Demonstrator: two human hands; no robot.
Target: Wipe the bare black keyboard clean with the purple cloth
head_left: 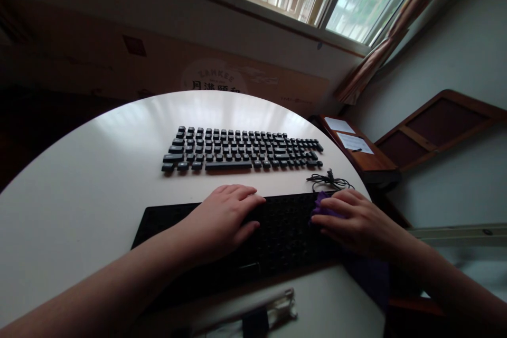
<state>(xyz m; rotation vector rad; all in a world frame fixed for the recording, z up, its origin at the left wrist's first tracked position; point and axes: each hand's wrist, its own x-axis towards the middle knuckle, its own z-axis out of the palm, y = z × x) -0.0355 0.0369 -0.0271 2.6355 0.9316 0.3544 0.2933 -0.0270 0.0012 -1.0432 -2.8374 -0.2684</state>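
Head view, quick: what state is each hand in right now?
Left hand: open, on the black keyboard base, nothing visibly grasped.
Right hand: closed on the purple cloth, at the base's right end.

white table (pixel 79 179) | keycaps (pixel 237 157) in rows | black keyboard base (pixel 283 227) | coiled cable (pixel 329 181) | blurred object (pixel 277 311)

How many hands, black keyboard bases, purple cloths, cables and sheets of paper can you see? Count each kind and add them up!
Hands, left hand and right hand: 2
Black keyboard base: 1
Purple cloth: 1
Bundled cable: 1
Sheets of paper: 2
Total: 7
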